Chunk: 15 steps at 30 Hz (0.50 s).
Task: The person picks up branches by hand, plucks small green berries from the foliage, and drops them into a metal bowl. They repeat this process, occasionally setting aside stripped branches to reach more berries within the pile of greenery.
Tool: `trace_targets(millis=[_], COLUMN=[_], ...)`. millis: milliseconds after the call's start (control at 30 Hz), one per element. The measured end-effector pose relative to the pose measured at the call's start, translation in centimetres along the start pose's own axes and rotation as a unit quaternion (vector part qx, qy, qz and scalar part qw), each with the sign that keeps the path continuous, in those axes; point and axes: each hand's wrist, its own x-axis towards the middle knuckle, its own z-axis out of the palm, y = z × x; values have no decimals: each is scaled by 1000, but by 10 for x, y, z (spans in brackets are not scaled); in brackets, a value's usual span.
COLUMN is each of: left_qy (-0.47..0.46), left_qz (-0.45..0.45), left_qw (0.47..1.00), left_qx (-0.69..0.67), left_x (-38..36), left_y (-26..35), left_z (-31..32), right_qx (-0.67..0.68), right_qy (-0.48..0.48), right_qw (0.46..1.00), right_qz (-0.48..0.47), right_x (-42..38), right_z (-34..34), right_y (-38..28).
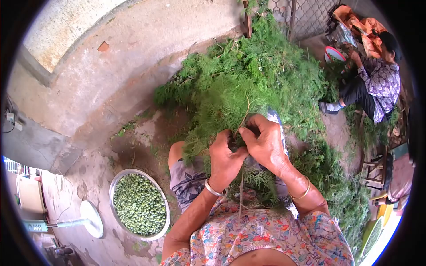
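Observation:
My left hand (pixel 225 155), with a silver bangle at its wrist, is closed around a leafy evergreen branch (pixel 217 106) over my lap. Beside it, my right hand (pixel 265 141), with a gold bangle, pinches the same branch with thumb and fingers. The branch's thin brown stem runs between the hands, its lower end lying against my flowered shirt (pixel 262 226). Feathery green sprays spread out beyond my fingers. Whether my fingertips hold anything smaller is hidden. To the left on the ground stands a metal basin (pixel 112 201) filled with small green cones or berries (pixel 139 204).
A large heap of cut evergreen branches (pixel 284 75) lies ahead and continues down my right side. Another person (pixel 379 84) sits at the upper right by a red-rimmed bowl (pixel 333 53). A fan with a round white base (pixel 92 219) is at the left. A low wall (pixel 146 44) runs behind.

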Motion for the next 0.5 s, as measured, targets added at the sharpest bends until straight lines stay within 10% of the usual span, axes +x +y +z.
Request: trace_targets(millis=[300,500], left_qy=[-31,-3], left_qz=[9,-215], left_qw=[997,944], left_qx=[-74,-249], left_x=[3,3], left_y=[-6,-25], left_z=[3,-28], right_qx=[438,564], right_qy=[-34,92], right_qw=[879,810], right_qz=[186,132], right_x=[9,30], right_z=[-9,-61], right_y=[28,32])
